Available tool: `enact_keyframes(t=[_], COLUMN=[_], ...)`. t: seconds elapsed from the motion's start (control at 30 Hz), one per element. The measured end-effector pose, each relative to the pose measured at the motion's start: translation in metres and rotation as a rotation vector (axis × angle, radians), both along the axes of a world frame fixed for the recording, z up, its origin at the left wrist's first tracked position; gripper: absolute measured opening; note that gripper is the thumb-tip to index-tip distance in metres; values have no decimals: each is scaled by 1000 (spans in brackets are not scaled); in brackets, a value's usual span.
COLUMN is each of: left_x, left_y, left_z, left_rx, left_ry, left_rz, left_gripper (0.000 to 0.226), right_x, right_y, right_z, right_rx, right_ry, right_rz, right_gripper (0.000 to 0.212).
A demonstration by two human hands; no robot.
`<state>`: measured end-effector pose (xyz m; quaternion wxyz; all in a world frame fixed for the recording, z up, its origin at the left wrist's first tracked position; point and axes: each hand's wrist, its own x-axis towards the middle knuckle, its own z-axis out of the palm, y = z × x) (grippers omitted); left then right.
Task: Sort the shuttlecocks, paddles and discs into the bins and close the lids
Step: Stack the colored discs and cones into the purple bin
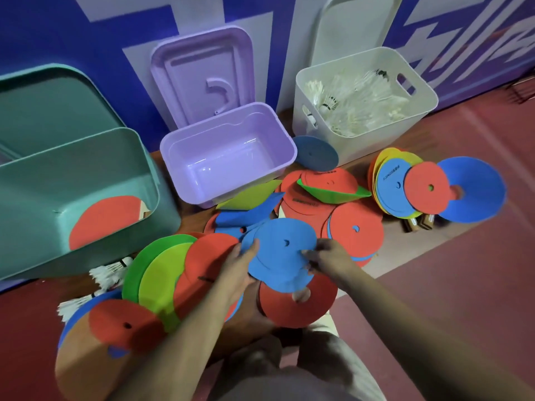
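A blue disc (282, 253) is held between both hands above the pile. My left hand (238, 270) grips its left edge, thumb on top. My right hand (327, 257) pinches its right edge. Red, green and blue discs (356, 230) lie scattered on the floor all around. The purple bin (228, 153) stands open with nothing inside, its lid (202, 73) leaning on the wall behind. A teal bin (78, 198) on the left holds a red paddle (107, 218). The white bin (364, 94) holds several shuttlecocks (353, 105).
Loose shuttlecocks (107, 273) lie on the floor by the teal bin. A second heap of discs (428, 189) sits at the right, with paddle handles (419, 224) poking out beneath. The white lid (356, 27) and teal lid (43, 105) lean on the blue wall.
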<state>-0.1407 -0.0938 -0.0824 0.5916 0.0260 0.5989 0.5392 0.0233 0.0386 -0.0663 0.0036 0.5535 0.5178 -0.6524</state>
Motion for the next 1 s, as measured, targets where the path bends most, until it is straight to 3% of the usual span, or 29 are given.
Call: enact_keyframes(t=[0.17, 0.23, 0.37, 0.53, 0.6, 0.7, 0.8, 0.93, 1.0], left_x=[3, 9, 25, 39, 41, 51, 69, 87, 95], left_y=[-7, -7, -1, 9, 10, 6, 11, 23, 28], left_z=[-24, -27, -38, -46, -49, -54, -46, -29, -19], left_rx=[-115, -170, -401, -541, -501, -414, -268, -36, 46], left_ry=[267, 378, 558, 624, 618, 557, 471, 271, 193], left_rz=[29, -19, -71, -24, 47, 134, 216, 385, 476], left_gripper=[36, 37, 34, 37, 39, 50, 61, 54, 42], right_x=[15, 11, 0, 4, 7, 17, 30, 40, 39], right_y=[15, 19, 24, 27, 31, 41, 57, 71, 68], right_z=[-32, -39, -55, -55, -50, -34, -16, -5, -1], right_rx=[414, 336, 272, 280, 282, 229, 79, -192, -214], right_ry=[-310, -303, -208, -101, -23, 154, 289, 419, 413], right_rz=[292, 332, 311, 278, 258, 142, 55, 3, 59], right_gripper=[32, 40, 28, 20, 22, 9, 14, 28, 30])
